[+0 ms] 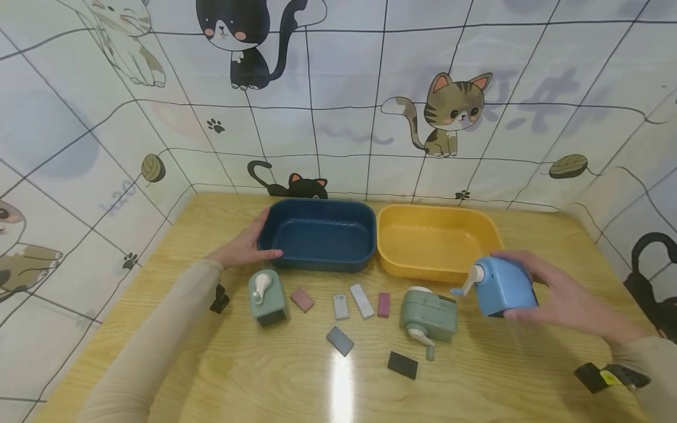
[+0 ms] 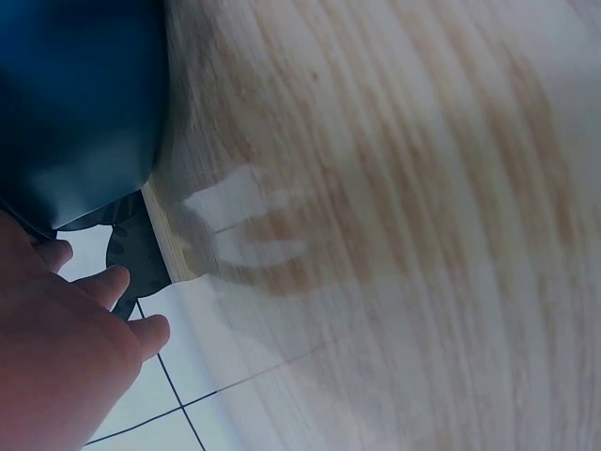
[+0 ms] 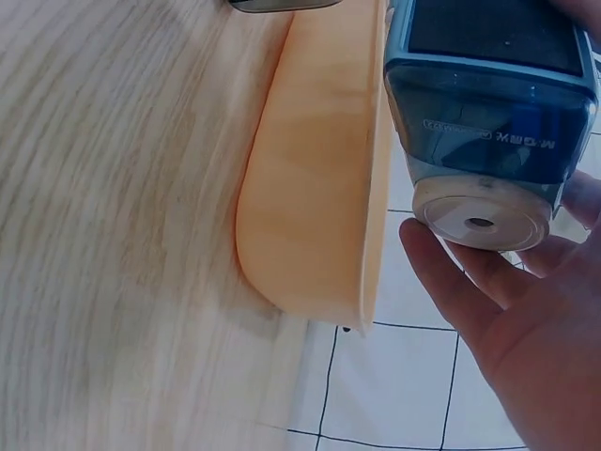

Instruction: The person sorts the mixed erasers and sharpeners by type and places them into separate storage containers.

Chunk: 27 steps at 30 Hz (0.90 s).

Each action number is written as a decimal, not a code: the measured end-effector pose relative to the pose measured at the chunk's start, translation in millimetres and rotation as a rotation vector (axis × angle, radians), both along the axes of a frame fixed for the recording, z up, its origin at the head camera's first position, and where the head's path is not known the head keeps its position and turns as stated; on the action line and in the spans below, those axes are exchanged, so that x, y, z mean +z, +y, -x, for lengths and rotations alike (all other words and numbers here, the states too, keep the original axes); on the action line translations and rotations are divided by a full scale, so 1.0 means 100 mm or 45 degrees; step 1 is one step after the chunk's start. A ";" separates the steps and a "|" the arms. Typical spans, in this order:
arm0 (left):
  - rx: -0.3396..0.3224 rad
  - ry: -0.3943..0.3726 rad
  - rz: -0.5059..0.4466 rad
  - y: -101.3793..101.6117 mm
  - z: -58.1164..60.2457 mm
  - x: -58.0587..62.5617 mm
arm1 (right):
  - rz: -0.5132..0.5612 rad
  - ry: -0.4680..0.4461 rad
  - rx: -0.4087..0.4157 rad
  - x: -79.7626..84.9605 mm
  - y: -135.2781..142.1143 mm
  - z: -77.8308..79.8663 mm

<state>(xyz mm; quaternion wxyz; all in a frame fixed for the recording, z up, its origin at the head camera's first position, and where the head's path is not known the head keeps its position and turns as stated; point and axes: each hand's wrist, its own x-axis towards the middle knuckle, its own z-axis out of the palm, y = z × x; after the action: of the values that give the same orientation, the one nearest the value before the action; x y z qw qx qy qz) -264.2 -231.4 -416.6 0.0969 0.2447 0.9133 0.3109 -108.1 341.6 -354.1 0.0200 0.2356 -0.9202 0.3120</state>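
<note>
My right hand (image 1: 550, 288) holds a light blue crank pencil sharpener (image 1: 505, 286) above the table, just in front of the yellow bin (image 1: 423, 271). Its white crank points left; the right wrist view shows the sharpener's round pale pencil-hole end (image 3: 481, 218) near my fingertips. At the left end of the dark blue bin (image 1: 322, 263), my left hand (image 1: 245, 244) rests with thumb by the front wall and fingers spread along the side. Two green crank sharpeners stand on the table, one (image 1: 268, 299) close to my left wrist, the other (image 1: 431, 314) in front of the yellow bin.
Between the green sharpeners lie several small erasers or blocks, including a pink one (image 1: 302, 299), a white one (image 1: 362, 301), a magenta one (image 1: 383, 305) and a grey one (image 1: 340, 341). A black block (image 1: 402, 365) lies nearer. A cat-print sheet (image 1: 344, 135) stands behind the table.
</note>
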 end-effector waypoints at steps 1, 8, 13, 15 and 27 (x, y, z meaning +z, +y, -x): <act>0.001 -0.003 0.005 0.00 0.00 0.00 | 0.003 0.003 0.006 0.00 -0.01 0.02; 0.002 -0.011 -0.012 -0.01 -0.01 0.01 | 0.006 -0.013 0.004 0.04 -0.05 0.11; 0.003 -0.004 0.008 -0.01 0.00 0.00 | 0.030 -0.056 0.005 0.06 -0.10 0.17; 0.004 -0.001 0.018 0.00 0.00 0.00 | 0.037 -0.066 0.002 0.06 -0.11 0.20; -0.008 0.010 0.017 0.00 -0.01 0.02 | 0.074 -0.104 -0.022 0.09 -0.21 0.35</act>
<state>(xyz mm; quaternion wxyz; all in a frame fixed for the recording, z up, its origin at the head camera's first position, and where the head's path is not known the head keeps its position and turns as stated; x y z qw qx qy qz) -262.7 -231.5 -414.7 0.0960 0.2479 0.9150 0.3035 -142.7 320.2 -344.6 -0.0081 0.2139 -0.9128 0.3478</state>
